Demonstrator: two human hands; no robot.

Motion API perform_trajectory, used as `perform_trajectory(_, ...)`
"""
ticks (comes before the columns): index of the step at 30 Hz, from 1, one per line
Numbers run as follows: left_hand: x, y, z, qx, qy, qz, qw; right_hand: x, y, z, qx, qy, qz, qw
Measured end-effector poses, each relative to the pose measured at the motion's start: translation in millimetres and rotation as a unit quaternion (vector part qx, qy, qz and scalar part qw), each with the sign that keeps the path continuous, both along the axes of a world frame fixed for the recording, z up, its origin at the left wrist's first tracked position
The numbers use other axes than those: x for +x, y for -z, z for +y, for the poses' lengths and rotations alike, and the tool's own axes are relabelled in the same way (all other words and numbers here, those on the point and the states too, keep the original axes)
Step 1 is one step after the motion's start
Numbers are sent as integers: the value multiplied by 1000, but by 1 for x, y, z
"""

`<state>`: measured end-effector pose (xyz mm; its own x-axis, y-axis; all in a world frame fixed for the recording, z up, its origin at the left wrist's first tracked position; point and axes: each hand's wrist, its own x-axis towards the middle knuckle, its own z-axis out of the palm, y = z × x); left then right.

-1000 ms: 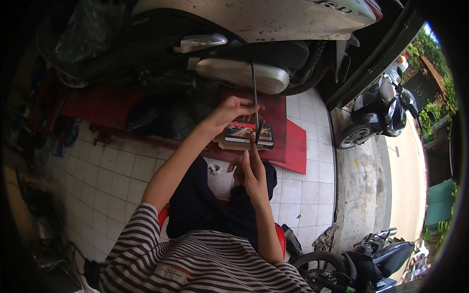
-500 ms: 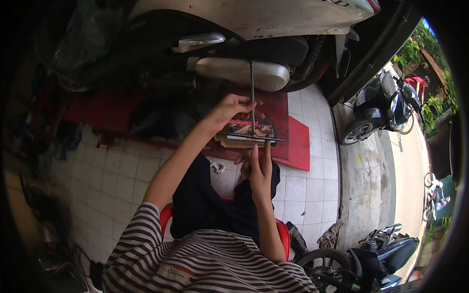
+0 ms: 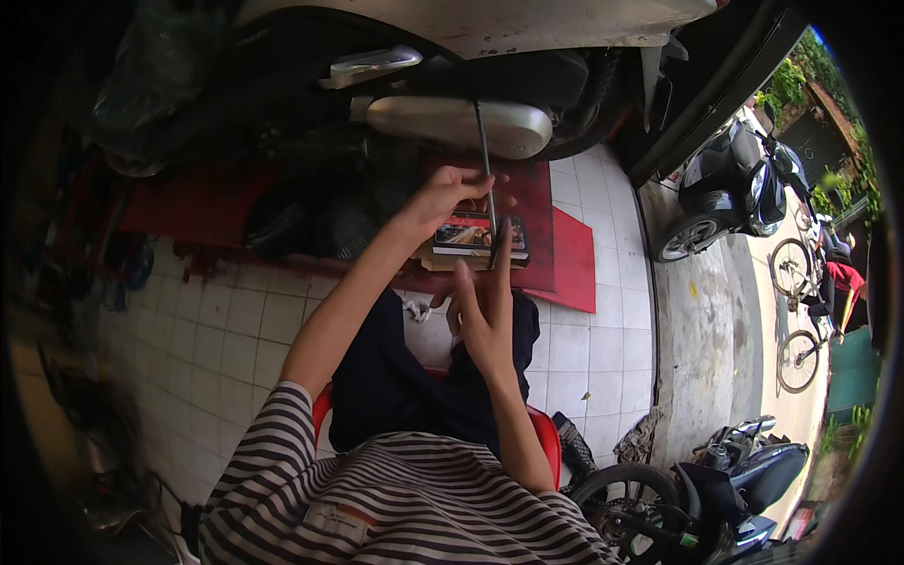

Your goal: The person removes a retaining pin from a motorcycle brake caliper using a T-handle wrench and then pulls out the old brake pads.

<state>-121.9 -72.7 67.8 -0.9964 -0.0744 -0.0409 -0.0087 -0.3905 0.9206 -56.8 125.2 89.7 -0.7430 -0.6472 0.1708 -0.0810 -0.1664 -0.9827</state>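
Mid-step with a long thin rod (image 3: pixel 484 155): left hand (image 3: pixel 443 196) pinched on its lower part, tip up against the silver cover (image 3: pixel 461 124) of the scooter. Right hand (image 3: pixel 485 311) flat and empty, fingers straight, just below the small box (image 3: pixel 478 235) on the red mat (image 3: pixel 556 245). Next, probably steady aim at the cover.

Left hand (image 3: pixel 443 200) reaches forward, fingers curled (arm outstretched), right hand (image 3: pixel 485 311) raised with fingers straight.
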Motion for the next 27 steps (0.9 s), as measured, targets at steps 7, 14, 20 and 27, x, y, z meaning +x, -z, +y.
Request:
perform_trajectory(7, 0, -11, 1, -3, -4, 12, 1000, -16, 27, 13, -30, 48, -99, 993)
perform_trajectory(14, -1, 6, 0, 37, -11, -14, 999, 13, 1, 0, 75, -195, -96, 973)
perform_trajectory(20, -3, 3, 8, 17, -13, 0, 1000, -6, 6, 11, -29, 5, -103, 994)
perform_trajectory(27, -8, 0, 13, 0, -12, 12, 1000, -3, 29, 19, 72, -34, -95, 992)
